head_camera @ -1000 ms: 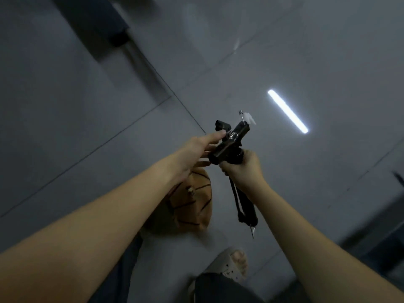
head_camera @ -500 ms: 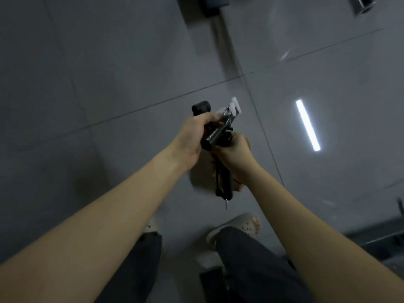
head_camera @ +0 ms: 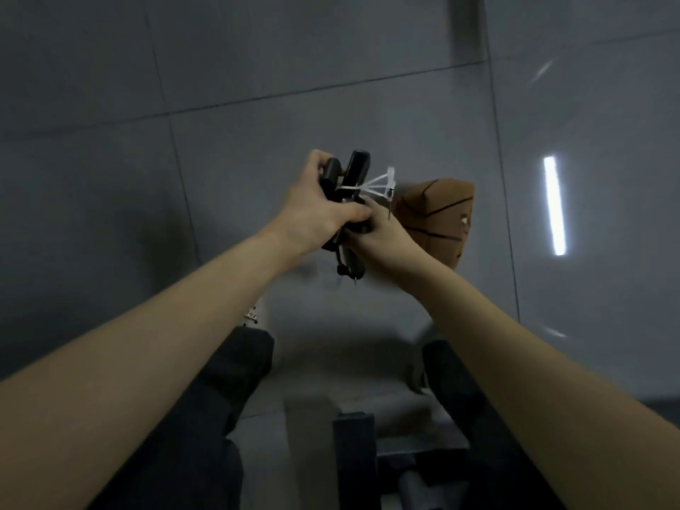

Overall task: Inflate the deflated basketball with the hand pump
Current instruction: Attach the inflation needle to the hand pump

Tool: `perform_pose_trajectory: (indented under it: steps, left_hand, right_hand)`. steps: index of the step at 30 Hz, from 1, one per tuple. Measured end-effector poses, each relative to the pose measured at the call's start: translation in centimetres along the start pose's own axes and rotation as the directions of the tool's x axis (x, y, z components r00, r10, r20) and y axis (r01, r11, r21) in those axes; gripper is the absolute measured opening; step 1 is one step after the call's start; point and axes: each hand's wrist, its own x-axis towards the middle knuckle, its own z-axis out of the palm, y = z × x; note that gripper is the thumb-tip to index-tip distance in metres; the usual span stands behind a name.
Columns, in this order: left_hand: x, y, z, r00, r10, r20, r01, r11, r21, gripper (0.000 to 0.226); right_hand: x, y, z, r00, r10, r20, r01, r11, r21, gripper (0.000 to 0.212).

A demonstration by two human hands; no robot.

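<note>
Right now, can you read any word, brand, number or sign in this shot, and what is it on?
Nothing here can be read.
On the basketball: a small pale mark near its right edge, too blurred to read.
On the pump: no lettering shows.
On the shoe: tiny dark marks, too small to read.

The floor (head_camera: 257, 86) is grey tile. The flat brown ball (head_camera: 438, 211) lies on it, to my right. My pale shoe (head_camera: 257, 311) stands on it too.
</note>
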Motion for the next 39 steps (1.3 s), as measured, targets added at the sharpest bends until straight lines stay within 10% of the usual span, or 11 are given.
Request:
perform_pose_trajectory:
  steps: [5,12,24,39]
  left_hand:
    - [2.5,-2.6,0.8,0.982,0.055,-0.178,-0.069,0.995,-0.070,0.062]
    - [5.1,-3.9,2.5,0.987,0.137,-0.085,-0.147,0.981,-0.128,0.055]
    - [7.7,-1.2,2.1,0.925,0.370,-0.084,-0.346,0.914,0.210,0.022]
    - [5.8,3.0,3.4,0.925,0.340,-0.168,-0.344,0.939,0.004,0.016]
  right_hand:
    - [0.5,0.9,-3.2,0.989,0.110,0.100,-0.124,0.983,0.139,0.041]
    - [3.0,-1.1,-6.5,0.973,0.071,-0.219,-0.043,0.991,0.130,0.008]
    - [4.3,-3.0,-10.1,0.995,0.096,-0.003,-0.093,0.977,0.194,0.024]
    - [3.0,-4.4,-12.2,0.979,-0.121,-0.166,0.148,0.977,0.156,0.012]
